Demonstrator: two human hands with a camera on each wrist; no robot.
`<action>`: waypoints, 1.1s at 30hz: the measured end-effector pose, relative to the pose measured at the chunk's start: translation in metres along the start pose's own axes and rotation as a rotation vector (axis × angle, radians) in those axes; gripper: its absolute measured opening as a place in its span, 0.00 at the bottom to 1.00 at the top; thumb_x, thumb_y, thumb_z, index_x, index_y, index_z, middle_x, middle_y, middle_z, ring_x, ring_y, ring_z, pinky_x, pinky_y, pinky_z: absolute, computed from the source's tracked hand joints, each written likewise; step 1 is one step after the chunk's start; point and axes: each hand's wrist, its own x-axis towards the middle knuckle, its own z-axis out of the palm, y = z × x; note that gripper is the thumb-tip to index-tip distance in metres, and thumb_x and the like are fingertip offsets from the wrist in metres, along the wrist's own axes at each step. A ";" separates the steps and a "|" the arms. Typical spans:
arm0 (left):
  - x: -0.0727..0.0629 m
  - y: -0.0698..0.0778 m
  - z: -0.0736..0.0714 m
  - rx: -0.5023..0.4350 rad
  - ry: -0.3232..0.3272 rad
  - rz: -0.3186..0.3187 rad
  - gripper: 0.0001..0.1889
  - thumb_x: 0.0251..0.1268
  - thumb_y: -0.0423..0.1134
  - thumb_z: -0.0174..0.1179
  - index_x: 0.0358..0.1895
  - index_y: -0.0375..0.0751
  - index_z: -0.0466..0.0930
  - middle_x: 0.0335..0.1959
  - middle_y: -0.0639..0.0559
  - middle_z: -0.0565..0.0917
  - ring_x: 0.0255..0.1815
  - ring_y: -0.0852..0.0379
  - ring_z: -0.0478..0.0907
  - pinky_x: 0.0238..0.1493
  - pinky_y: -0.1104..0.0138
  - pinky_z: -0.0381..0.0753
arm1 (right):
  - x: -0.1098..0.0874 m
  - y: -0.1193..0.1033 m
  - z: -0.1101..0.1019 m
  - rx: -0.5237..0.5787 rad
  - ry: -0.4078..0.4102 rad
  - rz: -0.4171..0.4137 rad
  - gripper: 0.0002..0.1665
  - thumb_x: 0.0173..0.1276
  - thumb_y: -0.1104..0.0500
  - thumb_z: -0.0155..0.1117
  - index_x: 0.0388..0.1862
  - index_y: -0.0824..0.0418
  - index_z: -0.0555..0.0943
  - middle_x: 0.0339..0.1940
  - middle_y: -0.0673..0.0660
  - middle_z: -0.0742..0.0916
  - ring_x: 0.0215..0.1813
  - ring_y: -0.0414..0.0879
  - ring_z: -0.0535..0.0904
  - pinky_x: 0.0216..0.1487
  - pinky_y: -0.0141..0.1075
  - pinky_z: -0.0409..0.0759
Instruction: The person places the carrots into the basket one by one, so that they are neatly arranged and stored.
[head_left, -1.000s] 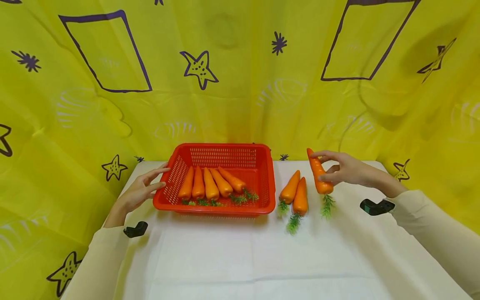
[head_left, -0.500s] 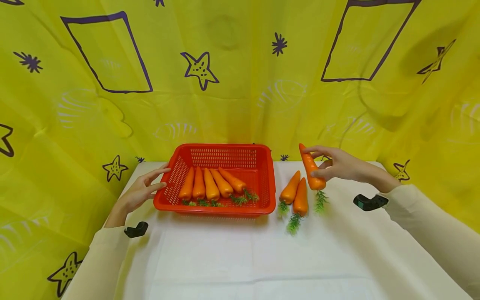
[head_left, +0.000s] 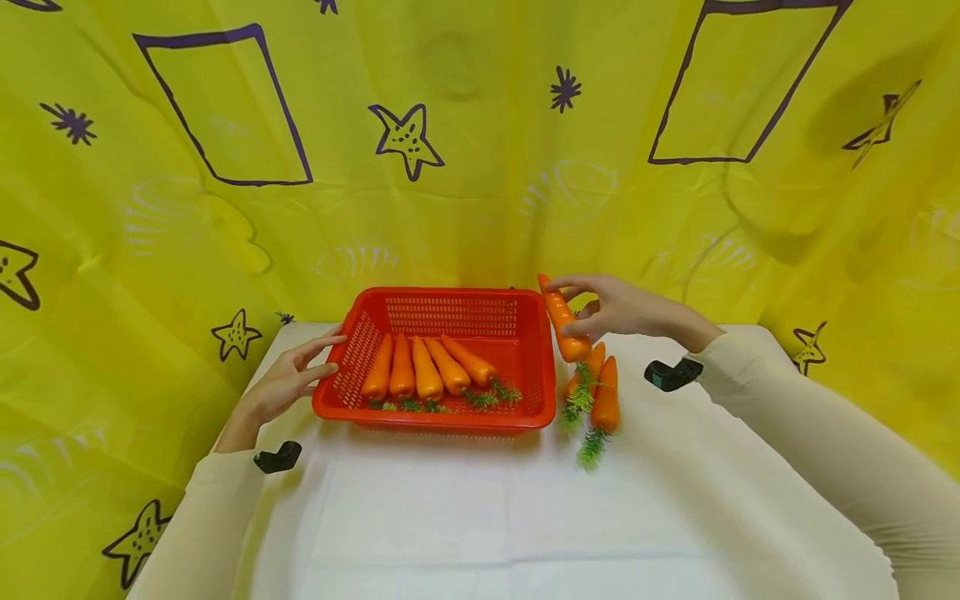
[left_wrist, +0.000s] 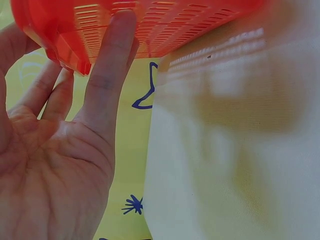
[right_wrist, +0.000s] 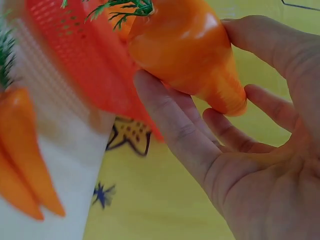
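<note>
Carrot hangs pinched in right hand near basket — left hand, spread wide, touches it, we judge, for steadiness.

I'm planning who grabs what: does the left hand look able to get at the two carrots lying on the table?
Probably not directly: the red basket stands between the left hand, which touches its left end, and those two carrots.

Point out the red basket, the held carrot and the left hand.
Red basket (head_left: 435,422): head view, on the middle of its near rim.
Held carrot (head_left: 563,322): head view, midway along its orange body.
Left hand (head_left: 283,386): head view, on the middle of the hand.
</note>
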 end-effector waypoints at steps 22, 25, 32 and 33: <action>0.002 0.001 0.001 -0.003 0.022 -0.013 0.29 0.78 0.35 0.57 0.78 0.35 0.62 0.86 0.52 0.45 0.80 0.36 0.53 0.51 0.61 0.84 | 0.118 -0.035 0.070 0.050 -0.104 -0.074 0.43 0.70 0.55 0.73 0.80 0.55 0.66 0.75 0.65 0.70 0.51 0.55 0.85 0.44 0.46 0.87; 0.003 0.001 0.001 0.002 0.020 -0.011 0.30 0.78 0.35 0.57 0.78 0.36 0.62 0.86 0.52 0.45 0.80 0.36 0.52 0.51 0.62 0.84 | 0.131 -0.035 0.082 0.091 -0.113 -0.068 0.43 0.69 0.56 0.73 0.80 0.56 0.66 0.75 0.64 0.70 0.64 0.55 0.78 0.47 0.48 0.87; 0.002 -0.001 0.000 0.007 0.011 -0.006 0.30 0.79 0.36 0.57 0.79 0.37 0.62 0.86 0.52 0.45 0.80 0.36 0.52 0.52 0.61 0.84 | 0.158 -0.037 0.111 0.164 -0.126 -0.059 0.43 0.69 0.57 0.73 0.79 0.57 0.66 0.76 0.63 0.70 0.71 0.55 0.72 0.49 0.52 0.86; 0.002 -0.001 0.000 0.009 0.011 -0.005 0.30 0.79 0.37 0.57 0.79 0.37 0.62 0.86 0.52 0.46 0.80 0.36 0.52 0.52 0.61 0.84 | 0.161 -0.038 0.115 0.174 -0.127 -0.058 0.43 0.69 0.57 0.74 0.79 0.57 0.66 0.75 0.63 0.71 0.70 0.54 0.73 0.50 0.52 0.86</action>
